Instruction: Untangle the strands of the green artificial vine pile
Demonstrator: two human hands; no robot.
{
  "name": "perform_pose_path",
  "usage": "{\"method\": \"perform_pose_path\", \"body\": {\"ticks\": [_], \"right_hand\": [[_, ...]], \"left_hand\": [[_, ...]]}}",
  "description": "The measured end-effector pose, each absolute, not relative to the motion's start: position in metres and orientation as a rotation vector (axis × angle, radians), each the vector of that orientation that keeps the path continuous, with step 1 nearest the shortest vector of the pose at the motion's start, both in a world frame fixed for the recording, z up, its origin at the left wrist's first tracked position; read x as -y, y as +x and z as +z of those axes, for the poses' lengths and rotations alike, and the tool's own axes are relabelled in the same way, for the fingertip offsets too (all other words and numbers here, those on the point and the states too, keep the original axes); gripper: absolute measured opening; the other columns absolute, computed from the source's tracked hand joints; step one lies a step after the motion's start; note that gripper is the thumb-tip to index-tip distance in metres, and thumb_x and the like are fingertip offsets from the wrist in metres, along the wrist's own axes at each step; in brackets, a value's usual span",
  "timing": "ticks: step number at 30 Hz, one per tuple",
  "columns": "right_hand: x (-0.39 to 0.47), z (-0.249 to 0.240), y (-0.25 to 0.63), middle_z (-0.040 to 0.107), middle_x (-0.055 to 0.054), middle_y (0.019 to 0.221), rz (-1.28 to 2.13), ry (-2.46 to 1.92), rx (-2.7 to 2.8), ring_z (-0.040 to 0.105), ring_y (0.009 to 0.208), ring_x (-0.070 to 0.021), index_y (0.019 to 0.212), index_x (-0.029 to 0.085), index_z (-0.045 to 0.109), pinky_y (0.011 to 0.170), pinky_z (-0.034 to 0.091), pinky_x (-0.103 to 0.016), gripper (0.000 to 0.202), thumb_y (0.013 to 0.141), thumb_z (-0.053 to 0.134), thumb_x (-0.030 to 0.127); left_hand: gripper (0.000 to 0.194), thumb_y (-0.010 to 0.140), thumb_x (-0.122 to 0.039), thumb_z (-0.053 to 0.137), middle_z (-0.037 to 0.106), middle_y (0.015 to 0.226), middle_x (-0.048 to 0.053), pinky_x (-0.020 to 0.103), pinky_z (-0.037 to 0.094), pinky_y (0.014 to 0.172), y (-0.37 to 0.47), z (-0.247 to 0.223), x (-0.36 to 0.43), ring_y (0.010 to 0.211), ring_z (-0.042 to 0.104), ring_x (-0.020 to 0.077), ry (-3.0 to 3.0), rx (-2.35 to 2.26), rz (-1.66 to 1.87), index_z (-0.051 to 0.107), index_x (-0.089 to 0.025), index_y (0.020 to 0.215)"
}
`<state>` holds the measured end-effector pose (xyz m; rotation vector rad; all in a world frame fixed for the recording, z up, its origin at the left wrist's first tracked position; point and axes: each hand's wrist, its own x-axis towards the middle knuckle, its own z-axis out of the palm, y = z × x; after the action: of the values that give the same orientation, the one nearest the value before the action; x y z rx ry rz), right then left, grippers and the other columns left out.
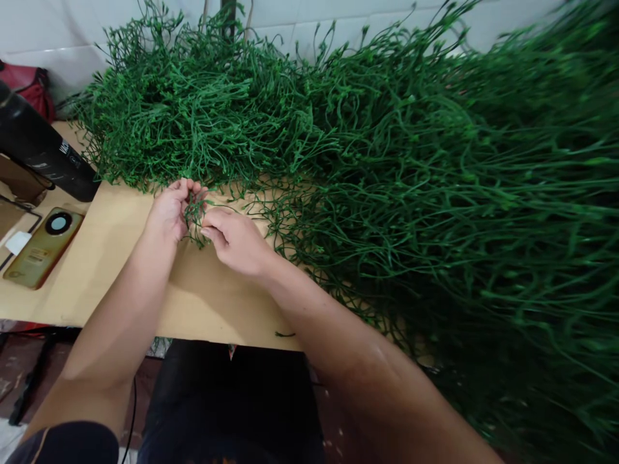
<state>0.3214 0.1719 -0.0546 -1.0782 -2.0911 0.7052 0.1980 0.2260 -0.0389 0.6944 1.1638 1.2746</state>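
Just on the near side of the heap (217,116), a sprig (195,211) is cupped by the curled left hand (169,209) and pinched by the right hand (236,241), apparently so its thin stems are kept steady.

Green stems (541,167) — blurred and cut off at the right edge

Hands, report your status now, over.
Left hand: holding stems. Right hand: fingers pinched at stems. Big pile: close, beyond and to right.
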Motion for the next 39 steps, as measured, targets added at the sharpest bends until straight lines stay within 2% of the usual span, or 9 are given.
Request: {"method": "perform_pose_path", "body": {"ticks": [7,11,15,20,23,26,29,33,39], "right_hand": [[-0.173,-0.051,0.323,0.038,0.002,0.064,0.827,-0.922,2.119,0.034,0.062,-0.0108,0.063,0.02,0.033,0.062,0.027,-0.026,0.02,0.079,0.042,0.012],[-0.173,-0.051,0.321,0.035,0.003,0.06,0.933,-0.936,1.963,0.033,0.058,-0.0087,0.063,0.019,0.036,0.058,0.028,-0.024,0.019,0.08,0.043,0.013],[-0.175,-0.056,0.323,0.035,0.004,0.056,0.939,-1.056,1.77,0.034,0.055,-0.0076,0.064,0.018,0.041,0.054,0.028,-0.023,0.021,0.085,0.043,0.022],[-0.178,-0.057,0.333,0.042,0.002,0.061,0.667,-1.077,1.687,0.039,0.06,-0.0092,0.068,0.018,0.047,0.059,0.033,-0.025,0.029,0.09,0.04,0.036],[-0.175,-0.052,0.337,0.047,-0.002,0.071,0.387,-1.071,1.668,0.044,0.07,-0.0125,0.072,0.018,0.05,0.069,0.038,-0.029,0.023,0.088,0.042,0.032],[-0.17,-0.051,0.335,0.052,-0.005,0.08,0.272,-1.065,1.814,0.047,0.082,-0.0171,0.077,0.019,0.054,0.08,0.039,-0.035,0.018,0.087,0.044,0.029],[-0.169,-0.057,0.327,0.055,-0.008,0.088,0.291,-1.089,1.988,0.048,0.09,-0.0215,0.082,0.019,0.057,0.086,0.039,-0.039,0.012,0.085,0.048,0.027],[-0.172,-0.066,0.32,0.054,-0.01,0.093,0.365,-1.159,2.011,0.049,0.093,-0.0221,0.089,0.016,0.057,0.087,0.04,-0.037,0.012,0.083,0.051,0.025],[-0.177,-0.067,0.319,0.053,-0.005,0.085,0.589,-1.259,1.849,0.049,0.076,-0.015,0.082,0.017,0.053,0.072,0.041,-0.029,0.005,0.081,0.053,0.021]], "left_hand": [[0.027,0.086,-0.006,0.038,0.037,0.043,-0.008,0.016,0.037,0.045,0.205,-0.043,-0.228,0.038,0.039,0.0038,0.637,-1.187,1.251,0.042,-0.017,0.062],[0.03,0.089,-0.009,0.037,0.038,0.043,-0.008,0.016,0.033,0.043,0.202,-0.042,-0.229,0.038,0.039,0.0036,0.659,-1.196,1.279,0.043,-0.017,0.06],[0.029,0.09,-0.017,0.04,0.046,0.048,-0.006,0.018,0.031,0.041,0.194,-0.037,-0.228,0.04,0.041,0.004,0.675,-1.188,1.263,0.047,-0.016,0.062],[0.027,0.088,-0.02,0.047,0.049,0.052,-0.005,0.018,0.033,0.043,0.196,-0.035,-0.224,0.042,0.044,0.0041,0.802,-1.178,1.228,0.05,-0.016,0.062],[0.024,0.086,-0.024,0.053,0.052,0.054,-0.005,0.018,0.033,0.043,0.198,-0.038,-0.224,0.043,0.046,0.0042,0.848,-1.2,1.212,0.051,-0.016,0.062],[0.022,0.083,-0.027,0.057,0.054,0.057,-0.005,0.019,0.035,0.044,0.197,-0.041,-0.225,0.043,0.046,0.0044,0.859,-1.209,1.202,0.052,-0.017,0.064],[0.02,0.082,-0.029,0.059,0.054,0.058,-0.005,0.02,0.039,0.047,0.196,-0.043,-0.227,0.045,0.048,0.005,0.843,-1.184,1.211,0.052,-0.017,0.066],[0.019,0.081,-0.025,0.059,0.055,0.058,-0.003,0.019,0.042,0.051,0.198,-0.045,-0.229,0.05,0.051,0.0062,0.818,-1.134,1.236,0.053,-0.016,0.066],[0.018,0.082,-0.021,0.058,0.055,0.057,-0.003,0.018,0.044,0.053,0.204,-0.049,-0.227,0.05,0.05,0.0057,0.77,-1.124,1.229,0.054,-0.016,0.065]]}}
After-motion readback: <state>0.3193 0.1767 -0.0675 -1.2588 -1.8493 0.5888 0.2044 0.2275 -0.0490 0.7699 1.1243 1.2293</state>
